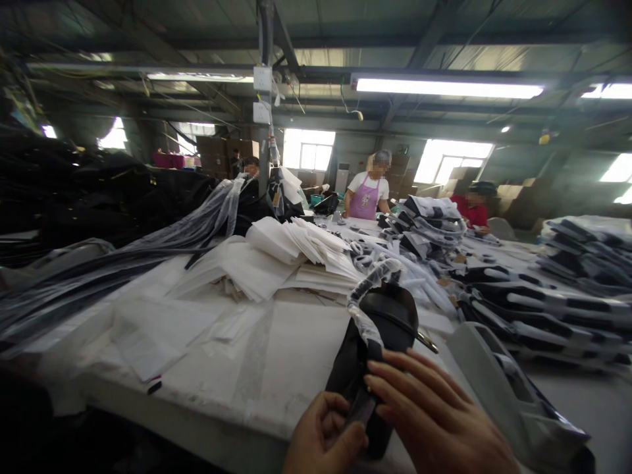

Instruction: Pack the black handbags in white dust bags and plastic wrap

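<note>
A black handbag (395, 322) leans at the table's near edge, its arched handle (363, 316) wrapped in whitish film. A gold-coloured metal piece (427, 342) shows at its right side. My left hand (328, 434) is closed at the bag's lower near side, thumb and curled fingers pinching a dark strap or edge; which of these I cannot tell. My right hand (434, 408) lies over the bag's right side with fingers stretched out, their tips touching near the foot of the handle. The bag's underside is hidden by both hands.
White paper sheets (301, 253) are heaped on the white table (207, 388). Film-wrapped straps (162, 230) stretch along the left. A grey plastic holder (498, 375) stands right of the bag, before stacked black bags (548, 309). People (366, 194) work across the table.
</note>
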Tool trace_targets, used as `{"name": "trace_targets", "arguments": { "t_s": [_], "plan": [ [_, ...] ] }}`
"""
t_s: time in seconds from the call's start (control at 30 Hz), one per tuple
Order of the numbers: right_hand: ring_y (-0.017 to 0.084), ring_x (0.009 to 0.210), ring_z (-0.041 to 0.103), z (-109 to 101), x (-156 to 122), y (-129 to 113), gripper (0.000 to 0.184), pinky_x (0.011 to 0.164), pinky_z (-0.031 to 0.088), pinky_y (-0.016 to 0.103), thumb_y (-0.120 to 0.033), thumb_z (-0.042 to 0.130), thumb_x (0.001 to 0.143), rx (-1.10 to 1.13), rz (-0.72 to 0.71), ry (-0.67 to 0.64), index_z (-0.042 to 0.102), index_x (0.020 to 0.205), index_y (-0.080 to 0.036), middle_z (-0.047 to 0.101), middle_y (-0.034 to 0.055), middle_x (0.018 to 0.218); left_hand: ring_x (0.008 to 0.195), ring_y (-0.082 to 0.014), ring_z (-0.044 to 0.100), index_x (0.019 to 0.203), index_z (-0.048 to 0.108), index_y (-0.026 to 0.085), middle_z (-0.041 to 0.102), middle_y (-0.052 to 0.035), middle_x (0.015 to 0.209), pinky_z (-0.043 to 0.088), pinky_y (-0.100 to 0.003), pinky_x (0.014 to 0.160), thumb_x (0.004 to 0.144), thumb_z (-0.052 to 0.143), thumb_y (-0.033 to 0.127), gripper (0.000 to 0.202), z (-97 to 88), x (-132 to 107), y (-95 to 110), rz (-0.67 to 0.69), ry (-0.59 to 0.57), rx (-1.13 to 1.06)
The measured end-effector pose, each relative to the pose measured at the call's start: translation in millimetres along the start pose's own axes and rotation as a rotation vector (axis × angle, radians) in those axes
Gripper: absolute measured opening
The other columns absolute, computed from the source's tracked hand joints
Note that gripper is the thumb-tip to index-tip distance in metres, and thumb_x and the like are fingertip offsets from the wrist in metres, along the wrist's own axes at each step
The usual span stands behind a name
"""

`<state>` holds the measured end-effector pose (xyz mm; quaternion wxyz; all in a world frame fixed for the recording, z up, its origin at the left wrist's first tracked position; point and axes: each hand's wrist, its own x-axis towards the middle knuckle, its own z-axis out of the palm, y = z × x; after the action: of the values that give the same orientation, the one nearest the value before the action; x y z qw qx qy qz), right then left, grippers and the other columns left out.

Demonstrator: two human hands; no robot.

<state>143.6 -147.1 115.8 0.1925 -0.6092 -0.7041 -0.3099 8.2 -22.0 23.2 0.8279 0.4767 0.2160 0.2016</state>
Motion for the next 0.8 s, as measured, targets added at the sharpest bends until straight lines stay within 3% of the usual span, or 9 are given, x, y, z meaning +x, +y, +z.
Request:
{"name": "trace_targets", "arguments": {
  "t_s": [0.13,0.2,0.27,0.37,0.5,0.57,0.63,0.7,0.8],
  "plan": [
    [0.034,0.148,0.026,4,45,4,0.024,0.121,0.021,0.057,-0.025,0.07,0.085,0.103,0.026,-0.305,0.073,0.109,-0.027,0.04,0.0042,0.157,0.062,-0.0101,0.062,0.083,0.05,0.019,0.068,0.0002,0.068,0.04,-0.021,0.061,0.061,0.08,0.069,0.062,3.1,-1,1,0.114,0.022,0.093],
    [0.036,0.148,0.023,11,57,7,0.013,0.119,0.018,0.063,-0.026,0.073,0.083,0.205,0.047,-0.511,0.076,0.096,-0.027,0.042,0.0033,0.156,0.062,-0.0094,0.061,0.081,0.049,0.019,0.067,0.0011,0.068,0.039,-0.02,0.059,0.063,0.079,0.07,0.062,3.1,-2,3,0.126,0.038,0.125],
    [0.034,0.145,0.032,17,63,11,0.004,0.119,0.014,0.063,-0.026,0.074,0.082,0.295,0.014,-0.629,0.077,0.082,-0.028,0.056,-0.0002,0.145,0.062,-0.0096,0.062,0.079,0.048,0.02,0.064,0.0029,0.065,0.039,-0.02,0.059,0.061,0.08,0.07,0.062,2.4,-2,4,0.125,0.048,0.117],
    [0.025,0.135,0.05,22,63,18,0.009,0.123,0.005,0.054,-0.024,0.07,0.086,0.366,-0.105,-0.602,0.076,0.081,-0.03,0.072,-0.0059,0.121,0.062,-0.0104,0.063,0.075,0.046,0.02,0.062,0.0037,0.063,0.04,-0.02,0.06,0.057,0.084,0.067,0.063,0.6,1,4,0.084,0.023,0.035],
    [0.018,0.131,0.053,10,52,23,0.025,0.125,-0.002,0.044,-0.016,0.056,0.095,0.298,-0.307,-0.511,0.069,0.114,-0.025,0.074,-0.0033,0.116,0.059,-0.0104,0.061,0.075,0.047,0.02,0.067,0.001,0.061,0.042,-0.022,0.063,0.051,0.088,0.065,0.065,-2.4,5,2,-0.02,-0.057,-0.101],
    [0.019,0.135,0.05,-1,43,26,0.032,0.125,0.001,0.041,-0.015,0.058,0.095,0.243,-0.409,-0.483,0.064,0.125,-0.019,0.071,0.0013,0.124,0.057,-0.0093,0.059,0.077,0.048,0.02,0.069,-0.0004,0.062,0.04,-0.021,0.062,0.049,0.089,0.064,0.066,-3.7,6,0,-0.047,-0.093,-0.134],
    [0.02,0.131,0.055,-10,34,33,0.031,0.126,0.012,0.039,-0.021,0.064,0.092,0.257,-0.439,-0.407,0.065,0.123,-0.015,0.072,0.005,0.123,0.053,-0.007,0.055,0.08,0.05,0.02,0.07,-0.0009,0.064,0.036,-0.02,0.058,0.05,0.089,0.064,0.067,-3.9,8,-1,-0.051,-0.089,-0.121],
    [0.022,0.116,0.066,-11,29,47,0.019,0.118,0.035,0.037,-0.025,0.066,0.091,0.363,-0.227,-0.246,0.072,0.107,-0.018,0.076,0.0058,0.112,0.052,-0.0064,0.054,0.084,0.052,0.019,0.07,-0.0002,0.063,0.034,-0.019,0.056,0.049,0.088,0.066,0.068,-2.5,9,-3,-0.031,-0.051,-0.097],
    [0.026,0.097,0.072,4,37,76,0.013,0.097,0.055,0.036,-0.032,0.068,0.088,0.675,0.686,-0.044,0.076,0.086,-0.022,0.078,0.0073,0.098,0.056,-0.0086,0.059,0.085,0.053,0.019,0.068,0.0004,0.061,0.035,-0.019,0.057,0.048,0.087,0.068,0.07,2.2,9,-6,0.009,-0.013,-0.082]
  ]
}}
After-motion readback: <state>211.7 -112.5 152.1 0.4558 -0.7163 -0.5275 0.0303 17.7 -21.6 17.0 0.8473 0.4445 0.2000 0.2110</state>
